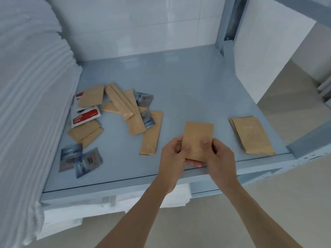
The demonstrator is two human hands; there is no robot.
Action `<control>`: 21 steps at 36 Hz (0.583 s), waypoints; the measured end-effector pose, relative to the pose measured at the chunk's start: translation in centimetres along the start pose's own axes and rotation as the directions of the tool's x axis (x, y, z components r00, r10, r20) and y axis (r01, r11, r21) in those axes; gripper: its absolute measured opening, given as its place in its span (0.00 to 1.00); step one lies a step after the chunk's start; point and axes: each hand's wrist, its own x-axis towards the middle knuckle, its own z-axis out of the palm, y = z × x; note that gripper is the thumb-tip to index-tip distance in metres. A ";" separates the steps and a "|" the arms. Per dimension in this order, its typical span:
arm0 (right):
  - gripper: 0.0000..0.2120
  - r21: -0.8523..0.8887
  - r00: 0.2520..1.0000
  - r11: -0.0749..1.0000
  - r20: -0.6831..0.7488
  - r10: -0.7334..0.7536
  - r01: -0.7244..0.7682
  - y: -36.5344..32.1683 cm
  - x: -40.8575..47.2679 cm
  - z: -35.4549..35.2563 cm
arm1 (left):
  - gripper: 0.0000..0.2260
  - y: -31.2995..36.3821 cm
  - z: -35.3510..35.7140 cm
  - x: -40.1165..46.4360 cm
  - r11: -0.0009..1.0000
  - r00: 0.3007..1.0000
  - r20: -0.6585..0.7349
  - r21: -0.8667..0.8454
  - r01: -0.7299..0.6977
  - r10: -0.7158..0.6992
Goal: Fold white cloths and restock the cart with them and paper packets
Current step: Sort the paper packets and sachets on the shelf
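Blue-grey cart shelf [179, 83] ahead: I pinch a small brown packet stack [198, 138] with left hand [174, 154] and right hand [219, 154], probably squaring it for the neat pile [252, 135] just right.

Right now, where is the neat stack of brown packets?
In the head view, the neat stack of brown packets lies on the shelf's front right corner, right of both hands' held packet.

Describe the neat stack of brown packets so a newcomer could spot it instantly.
Start at the blue-grey shelf and go to its front right corner. The neat stack of brown packets lies there, right of both hands. Unlike the scattered pile on the left, its packets are squared up, all plain brown.
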 end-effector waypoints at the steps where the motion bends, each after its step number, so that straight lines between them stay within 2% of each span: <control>1: 0.23 0.004 1.000 1.000 -0.004 -0.006 0.006 0.1 0.0 -0.1 | 0.08 -0.1 0.1 0.0 1.000 1.000 0.007 -0.030 0.004 -0.004; 4: 0.21 0.057 1.000 0.998 -0.012 -0.003 0.004 0.1 0.0 -0.2 | 0.10 -0.5 0.0 -0.2 0.997 1.000 -0.001 -0.076 -0.012 0.012; 8: 0.11 0.103 0.999 0.994 -0.041 -0.023 0.027 0.0 -0.3 -0.1 | 0.12 -0.9 0.1 -0.2 0.997 0.998 -0.041 -0.055 -0.048 0.046; 11: 0.03 0.088 0.994 0.996 -0.106 0.013 -0.004 0.0 -0.2 0.2 | 0.16 -1.1 0.5 -0.1 0.998 0.989 -0.132 0.005 -0.063 0.063; 14: 0.10 0.048 0.979 0.999 -0.204 0.008 0.002 0.0 -0.4 0.5 | 0.19 -1.7 1.2 -0.2 0.972 0.956 -0.210 0.162 -0.171 0.203; 17: 0.14 -0.156 0.968 0.981 -0.200 -0.148 0.118 0.0 -1.0 1.0 | 0.16 -2.6 1.7 -0.6 0.815 0.868 -0.205 0.489 -0.310 0.453; 19: 0.16 -0.272 0.962 0.952 -0.190 -0.194 0.138 -0.1 -1.3 1.5 | 0.12 -3.5 1.9 -0.5 0.700 0.822 -0.162 0.628 -0.341 0.546; 21: 0.17 -0.381 0.965 0.916 -0.168 -0.201 0.124 -0.4 -1.4 1.8 | 0.11 -4.1 2.1 -0.3 0.628 0.805 -0.134 0.703 -0.334 0.578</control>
